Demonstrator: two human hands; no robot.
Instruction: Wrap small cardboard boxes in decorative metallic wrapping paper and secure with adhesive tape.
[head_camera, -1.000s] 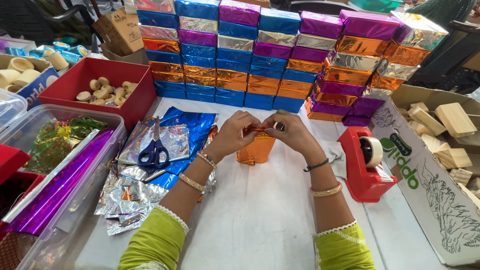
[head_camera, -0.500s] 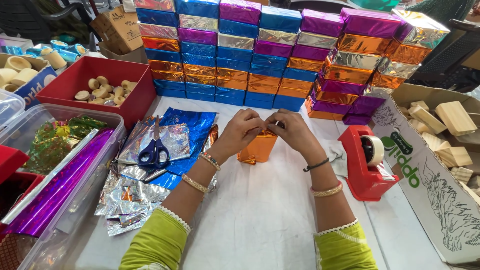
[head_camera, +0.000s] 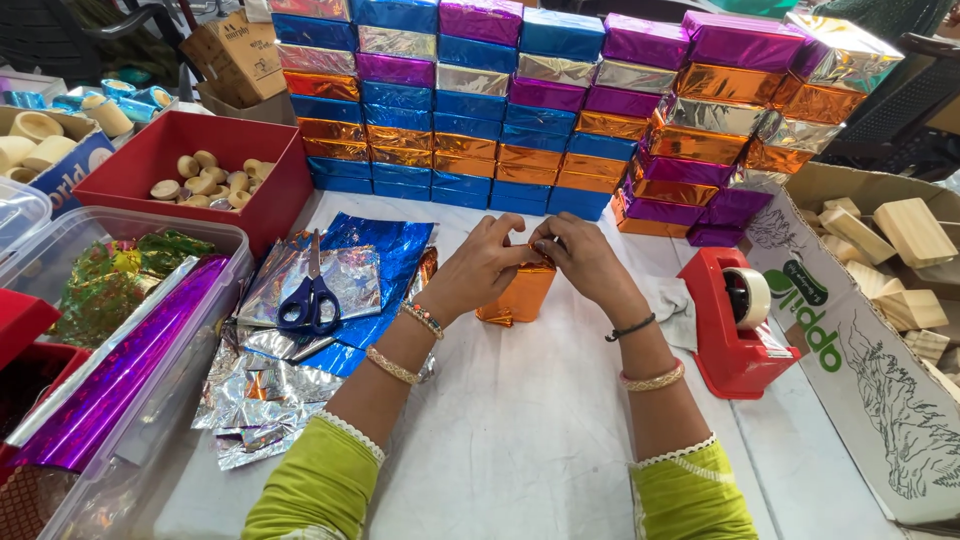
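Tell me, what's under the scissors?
The blue-handled scissors lie on a silver foil sheet, which rests on blue foil. Whatever is beneath those sheets is covered. The hands hold an orange-wrapped box.

I am seeing blue-handled scissors (head_camera: 309, 296) lying on foil sheets (head_camera: 330, 280) near the desk's left edge, a red tape dispenser (head_camera: 735, 330) sitting right.

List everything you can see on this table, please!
orange foil-wrapped block: one, orange, table centre, upright between both hands
wrapped boxes: many, blue, purple, orange, silver, stacked at the back
foil sheets: several, blue and silver, left of centre
scissors: one, blue handles, on the foil sheets
tape dispenser: one, red, right
red tray: one, back left, holds small round pieces
wooden blocks: several, pale, in the carton at right
purple foil roll: one, left bin
left hand: fingers on the block's top
right hand: fingers on the block's top
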